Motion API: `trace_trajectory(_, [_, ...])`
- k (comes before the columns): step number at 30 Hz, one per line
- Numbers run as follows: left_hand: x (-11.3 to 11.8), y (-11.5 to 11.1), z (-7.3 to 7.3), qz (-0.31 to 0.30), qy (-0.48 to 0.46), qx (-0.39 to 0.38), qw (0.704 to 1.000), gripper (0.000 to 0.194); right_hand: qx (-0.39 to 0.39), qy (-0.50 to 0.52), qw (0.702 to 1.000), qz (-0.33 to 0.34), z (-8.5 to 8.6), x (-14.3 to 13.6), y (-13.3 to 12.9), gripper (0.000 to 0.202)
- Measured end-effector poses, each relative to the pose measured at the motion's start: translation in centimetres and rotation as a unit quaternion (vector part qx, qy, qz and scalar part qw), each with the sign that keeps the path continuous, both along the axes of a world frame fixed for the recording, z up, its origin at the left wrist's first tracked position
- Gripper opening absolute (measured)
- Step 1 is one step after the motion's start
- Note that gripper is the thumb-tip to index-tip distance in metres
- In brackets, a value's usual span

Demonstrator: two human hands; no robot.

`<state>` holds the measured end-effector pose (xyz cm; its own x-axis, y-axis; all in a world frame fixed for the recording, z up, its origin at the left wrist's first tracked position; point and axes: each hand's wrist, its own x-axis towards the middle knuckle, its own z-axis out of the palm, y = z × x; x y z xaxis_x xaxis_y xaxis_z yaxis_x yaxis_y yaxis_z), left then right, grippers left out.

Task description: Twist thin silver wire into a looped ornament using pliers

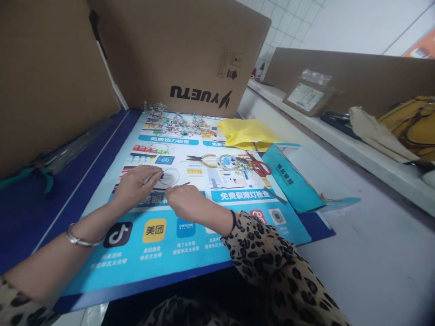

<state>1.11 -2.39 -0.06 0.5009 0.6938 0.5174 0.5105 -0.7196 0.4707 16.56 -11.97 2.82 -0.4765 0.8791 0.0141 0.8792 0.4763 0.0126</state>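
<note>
My left hand (136, 182) is closed in a pinch, thumb and forefinger together at a small dark piece on a thin wire loop (178, 174). The loop stands out to the right of those fingertips, over the printed sheet. Just right of it my right hand (185, 200) is curled shut, knuckles up. Its fingertips are hidden, so what it grips cannot be made out; a thin dark tip shows beside the knuckles. Beyond the hands lie yellow-handled pliers (204, 159), a clear round spool (228, 161) and red-handled scissors (261, 168).
Tangled thin wire pieces (183, 121) lie at the back, before a tall cardboard box (190, 54). A yellow bag (249, 132) and a teal pouch (288, 179) are on the right. Tweezers (276, 194) rest near the pouch. Teal-handled pliers (48, 181) sit at far left.
</note>
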Motion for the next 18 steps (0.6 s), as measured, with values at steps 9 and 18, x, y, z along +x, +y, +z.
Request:
trace_trajectory(9, [0.0, -0.7, 0.8, 0.014, -0.194, -0.156, 0.968, 0.036, -0.021, 0.105, 0.989, -0.100, 0.8, 1.9, 2.5, 0.021])
trace_trajectory(18, [0.6, -2.5, 1.3, -0.125, -0.297, -0.227, 0.919, 0.043, 0.024, 0.345, 0.932, -0.106, -0.2, 1.2, 2.5, 0.013])
